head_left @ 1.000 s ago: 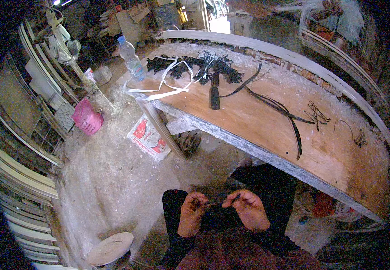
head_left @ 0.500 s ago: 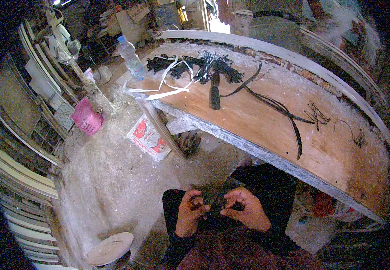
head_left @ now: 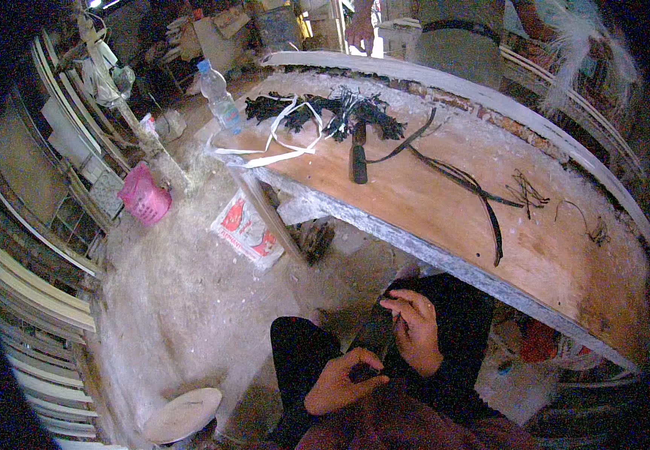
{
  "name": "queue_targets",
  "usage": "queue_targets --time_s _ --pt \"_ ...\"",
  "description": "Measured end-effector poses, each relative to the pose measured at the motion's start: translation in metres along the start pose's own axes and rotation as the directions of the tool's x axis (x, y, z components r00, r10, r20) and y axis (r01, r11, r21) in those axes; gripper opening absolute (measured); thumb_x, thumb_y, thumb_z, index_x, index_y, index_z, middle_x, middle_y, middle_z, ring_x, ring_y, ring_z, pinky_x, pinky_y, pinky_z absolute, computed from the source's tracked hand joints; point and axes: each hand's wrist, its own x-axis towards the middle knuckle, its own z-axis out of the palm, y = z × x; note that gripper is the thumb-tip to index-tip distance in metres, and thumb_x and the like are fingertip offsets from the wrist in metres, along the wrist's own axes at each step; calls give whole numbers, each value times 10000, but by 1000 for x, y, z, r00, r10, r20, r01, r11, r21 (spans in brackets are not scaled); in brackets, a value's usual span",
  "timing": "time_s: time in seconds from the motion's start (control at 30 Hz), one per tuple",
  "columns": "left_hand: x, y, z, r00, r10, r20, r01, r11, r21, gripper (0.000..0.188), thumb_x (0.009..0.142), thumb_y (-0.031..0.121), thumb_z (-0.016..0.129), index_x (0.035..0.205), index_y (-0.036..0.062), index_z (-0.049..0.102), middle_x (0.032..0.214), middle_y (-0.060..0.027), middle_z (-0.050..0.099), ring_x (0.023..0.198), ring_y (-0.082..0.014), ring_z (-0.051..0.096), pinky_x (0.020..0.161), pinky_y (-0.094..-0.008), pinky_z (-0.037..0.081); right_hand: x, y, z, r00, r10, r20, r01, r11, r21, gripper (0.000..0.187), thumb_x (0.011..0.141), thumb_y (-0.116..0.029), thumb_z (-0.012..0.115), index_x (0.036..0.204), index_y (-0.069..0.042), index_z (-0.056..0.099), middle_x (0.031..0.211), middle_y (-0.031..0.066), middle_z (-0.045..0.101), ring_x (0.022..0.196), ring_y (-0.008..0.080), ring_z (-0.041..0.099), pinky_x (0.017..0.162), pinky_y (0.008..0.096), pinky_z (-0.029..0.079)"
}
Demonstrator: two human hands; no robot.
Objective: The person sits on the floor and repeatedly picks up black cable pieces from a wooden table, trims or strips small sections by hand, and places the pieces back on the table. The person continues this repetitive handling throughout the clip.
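Observation:
My left hand [head_left: 344, 382] is low over my lap, its thumb and fingers curled together. Higher and to the right, my right hand [head_left: 416, 328] pinches with its thumb and fingertips. A dark, flat-looking piece [head_left: 376, 335] spans the gap between them, both hands closed at its ends; against my dark trousers I cannot make out its kind. On the wooden bench top [head_left: 445, 217] in front lie long black strips [head_left: 460, 178], a dark-handled tool [head_left: 358, 163], and a bundle of black strands [head_left: 374, 118]. A white strap [head_left: 284, 155] loops at the left end.
A clear plastic bottle [head_left: 221, 101] stands at the bench's left end. Thin black wires [head_left: 529, 193] lie at its right. On the floor are a pink bag [head_left: 145, 195], a printed sack [head_left: 246, 229] and a round pale disc [head_left: 182, 415]. Across the bench another person's hand [head_left: 360, 36] hangs down.
My right hand has moved up and away, my left hand down and slightly right, so they are farther apart along the dark piece. Another person's hand has appeared beyond the bench.

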Motion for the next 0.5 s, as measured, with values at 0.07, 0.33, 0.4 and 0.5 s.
queue_targets --time_s 0.07,0.33,0.4,0.5 --pt "3 -3 -1 996 80 -46 -79 997 22 201 704 75 706 842 70 559 809 -59 574 752 -152 567 692 -265 455 0 2 -1 998 3 70 -1 999 -32 242 711 11 590 914 -116 622 838 58 593 813 236 541 813 345 397" --pt "12 -33 -35 816 63 -575 -101 994 -35 132 706 -14 634 779 46 542 805 -54 595 751 -139 561 692 -257 453 -6 6 -5 940 102 326 -237 881 409 118 753 -103 638 871 -97 633 813 40 581 814 221 538 850 334 374" --pt "15 -37 -45 784 40 -619 -64 998 -17 114 716 -23 609 787 34 540 837 -61 602 726 -122 553 646 -236 451 -9 -3 -4 853 78 516 -436 651 622 103 773 -129 637 866 -85 636 869 49 579 860 220 529 862 334 373" --pt "22 -40 -52 791 -38 -611 -27 995 -96 105 727 -32 580 812 16 542 862 -76 611 687 -104 544 581 -212 442 -12 -20 2 697 -231 679 -414 644 643 109 785 -149 638 866 -77 643 1002 78 554 981 224 495 881 338 376"
